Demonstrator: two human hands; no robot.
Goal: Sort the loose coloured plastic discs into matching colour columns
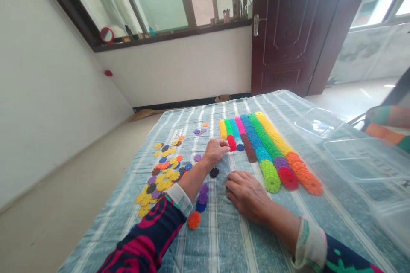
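Note:
My left hand [215,150] reaches forward, its fingers pinched at a red disc [231,143] at the near end of a short row. Several rows of coloured plastic discs [265,147] lie side by side on the striped blue cloth [224,239]: yellow, green, blue, pink, brown, orange. My right hand [246,194] rests palm down on the cloth, fingers curled over something dark that I cannot make out. Loose discs [162,172], mostly yellow and orange, are scattered to the left. A black disc [214,172] lies between my hands.
Two transparent plastic bins [368,158] stand at the right of the table. A dark wooden door [294,30] and a window sill with bottles [236,2] are behind. A chair with striped fabric [389,126] is at the far right.

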